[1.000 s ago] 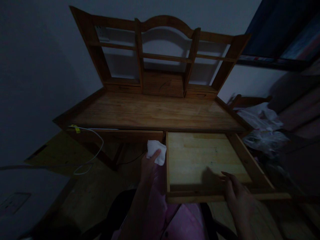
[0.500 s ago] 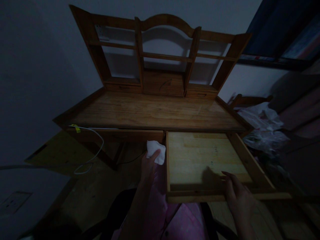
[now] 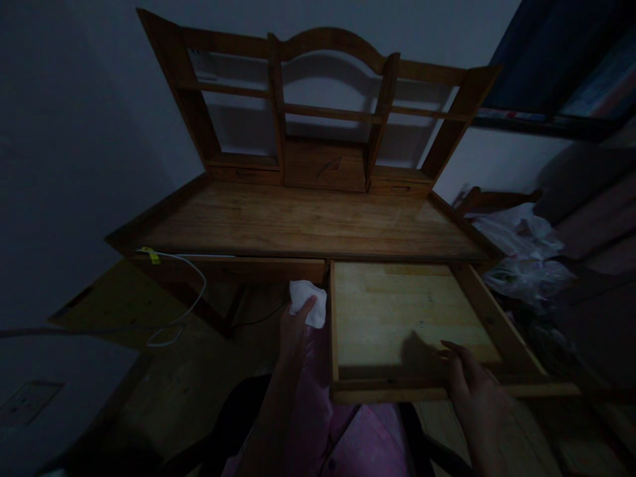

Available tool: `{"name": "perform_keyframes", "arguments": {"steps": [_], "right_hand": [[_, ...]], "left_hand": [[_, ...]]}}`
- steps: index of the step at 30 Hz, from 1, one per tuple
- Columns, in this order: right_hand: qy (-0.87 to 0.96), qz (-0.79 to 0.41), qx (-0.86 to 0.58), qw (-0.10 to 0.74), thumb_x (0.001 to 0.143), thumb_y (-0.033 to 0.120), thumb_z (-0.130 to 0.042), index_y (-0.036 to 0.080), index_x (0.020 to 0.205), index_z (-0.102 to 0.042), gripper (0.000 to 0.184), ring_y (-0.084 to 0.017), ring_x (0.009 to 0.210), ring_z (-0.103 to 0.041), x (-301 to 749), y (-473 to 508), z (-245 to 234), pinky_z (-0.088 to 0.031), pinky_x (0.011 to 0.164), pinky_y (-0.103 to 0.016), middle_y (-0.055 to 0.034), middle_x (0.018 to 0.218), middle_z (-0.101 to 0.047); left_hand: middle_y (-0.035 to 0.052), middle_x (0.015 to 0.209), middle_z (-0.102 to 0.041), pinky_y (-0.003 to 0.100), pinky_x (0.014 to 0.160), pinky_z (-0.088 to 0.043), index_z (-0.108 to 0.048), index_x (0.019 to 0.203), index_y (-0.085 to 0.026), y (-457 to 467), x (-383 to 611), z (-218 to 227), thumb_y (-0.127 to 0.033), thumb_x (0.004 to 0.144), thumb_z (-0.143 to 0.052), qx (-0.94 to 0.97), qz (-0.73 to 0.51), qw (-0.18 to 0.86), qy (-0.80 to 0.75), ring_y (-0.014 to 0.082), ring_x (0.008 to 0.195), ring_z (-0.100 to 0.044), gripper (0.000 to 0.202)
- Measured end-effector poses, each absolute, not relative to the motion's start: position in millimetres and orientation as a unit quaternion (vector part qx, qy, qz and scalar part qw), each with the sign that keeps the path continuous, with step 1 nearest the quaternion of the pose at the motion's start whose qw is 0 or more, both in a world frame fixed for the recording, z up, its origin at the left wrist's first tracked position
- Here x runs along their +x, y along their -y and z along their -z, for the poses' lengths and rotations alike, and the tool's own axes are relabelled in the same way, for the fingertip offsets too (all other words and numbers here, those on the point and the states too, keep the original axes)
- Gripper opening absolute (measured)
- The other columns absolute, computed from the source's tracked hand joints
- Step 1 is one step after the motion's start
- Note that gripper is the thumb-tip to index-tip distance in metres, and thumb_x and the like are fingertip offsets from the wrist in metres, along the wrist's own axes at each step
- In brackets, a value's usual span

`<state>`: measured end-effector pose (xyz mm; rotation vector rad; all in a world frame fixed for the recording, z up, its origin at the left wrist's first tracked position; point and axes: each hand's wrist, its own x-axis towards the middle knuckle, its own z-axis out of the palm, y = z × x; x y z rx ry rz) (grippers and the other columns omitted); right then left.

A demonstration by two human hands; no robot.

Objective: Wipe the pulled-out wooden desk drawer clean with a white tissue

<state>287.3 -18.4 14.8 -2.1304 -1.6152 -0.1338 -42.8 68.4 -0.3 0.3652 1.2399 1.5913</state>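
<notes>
My left hand is closed on a folded white cloth, pinched under the thumb. It hangs just left of a pulled-out wooden drawer, near that drawer's left side wall. My right hand is at the drawer's front panel, toward its right end. Its fingers curl over the top edge into the drawer and cast a shadow on the pale bottom board. A few small dark marks show on that board. The drawer belongs to a wooden desk.
A shelf unit stands on the desk's back. A white cable with a yellow tag hangs over the left front edge. A closed drawer is left of the open one. Plastic bags lie at the right. Chair armrests flank my pink-clothed lap.
My left hand and the cloth have shifted very slightly left. The right hand and the drawer stay in place.
</notes>
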Motion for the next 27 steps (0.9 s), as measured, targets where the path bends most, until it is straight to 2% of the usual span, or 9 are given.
{"name": "perform_keyframes", "arguments": {"steps": [7,13,16,22,27], "right_hand": [[0.588,0.033,-0.769,0.249,0.095,0.043,-0.037,0.025,0.116,-0.069,0.043,-0.026,0.082,-0.067,289,18,-12,-0.043,0.065,-0.032,-0.0065,0.093,-0.076],[0.585,0.022,-0.77,0.252,0.095,0.043,-0.039,0.026,0.117,-0.068,0.041,-0.026,0.084,-0.067,288,20,-13,-0.043,0.067,-0.031,-0.0064,0.094,-0.075],[0.583,0.024,-0.775,0.243,0.096,0.042,-0.039,0.028,0.118,-0.067,0.039,-0.026,0.083,-0.067,288,20,-14,-0.041,0.064,-0.031,-0.0047,0.095,-0.075],[0.584,0.021,-0.774,0.244,0.096,0.045,-0.037,0.026,0.119,-0.068,0.043,-0.026,0.083,-0.066,288,19,-13,-0.041,0.064,-0.031,-0.0062,0.093,-0.075],[0.587,0.031,-0.773,0.237,0.095,0.045,-0.037,0.029,0.118,-0.068,0.042,-0.025,0.081,-0.066,291,18,-9,-0.041,0.064,-0.031,-0.004,0.093,-0.075]], "left_hand": [[0.0128,0.094,-0.077,0.031,0.07,-0.055,-0.071,0.104,-0.01,-65,-42,-3,-0.033,0.064,-0.084,0.167,-0.659,0.521,-0.516,0.0219,0.078,-0.073,0.049],[0.0142,0.098,-0.076,0.029,0.069,-0.054,-0.07,0.107,-0.011,-69,-44,12,-0.041,0.069,-0.079,0.18,-0.651,0.517,-0.526,0.0212,0.078,-0.072,0.049],[0.0152,0.104,-0.075,0.03,0.072,-0.053,-0.068,0.111,-0.011,-72,-47,22,-0.046,0.075,-0.072,0.221,-0.637,0.484,-0.558,0.0219,0.084,-0.072,0.05],[0.0131,0.098,-0.075,0.032,0.078,-0.05,-0.07,0.105,-0.012,-75,-52,34,-0.052,0.081,-0.063,0.298,-0.596,0.386,-0.638,0.0251,0.089,-0.068,0.047],[0.0155,0.121,-0.069,0.038,0.096,-0.046,-0.064,0.123,-0.015,-77,-48,40,-0.046,0.087,-0.056,0.328,-0.577,0.342,-0.666,0.0286,0.111,-0.063,0.048]]}}
